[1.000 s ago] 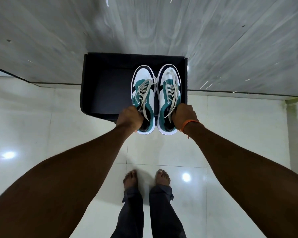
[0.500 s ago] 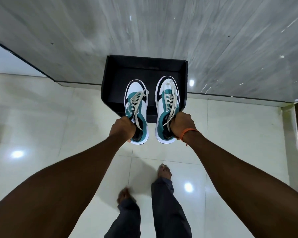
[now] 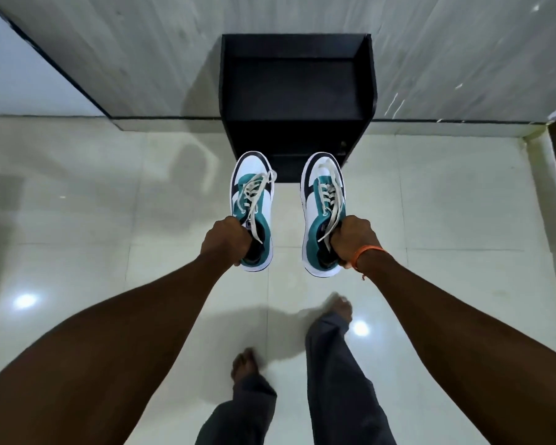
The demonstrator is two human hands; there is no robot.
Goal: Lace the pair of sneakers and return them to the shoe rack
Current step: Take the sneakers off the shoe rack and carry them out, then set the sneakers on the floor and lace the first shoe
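Left hand (image 3: 226, 239) fisted tight round the heel collar of the left sneaker (image 3: 252, 211), fingers tucked inside the opening. Right hand (image 3: 353, 240) same grip on the right sneaker (image 3: 323, 213), closed hard on the collar, orange wrist thread (image 3: 368, 252) just behind it. Both shoes hang in the air, toes pointing away from the hands, laces (image 3: 254, 194) threaded through the eyelets with ends loose and trailing back toward the knuckles.

Beyond the toes: black shoe rack (image 3: 297, 91), open top shelf bare, standing against the grey wall (image 3: 142, 53). Toe caps overlap only the rack's lower front edge in view; shoes are in front of it, not on it. Below the hands, glossy tiled floor (image 3: 109, 220), one bare foot (image 3: 244, 364) blurred mid-step.

What changed: a second ago the pair sat side by side over the rack's top shelf, hands at the heels. Half a second ago they were already pulled back toward the front edge. Now they are clear of the shelf and further apart from each other, and the person has stepped back, rack further from the hands. Rack itself looks the same, shelf now empty.

Judgement: shoes came off the rack, so return step not done. Lacing looks present but untied, so likely being taken away to finish or redo laces.
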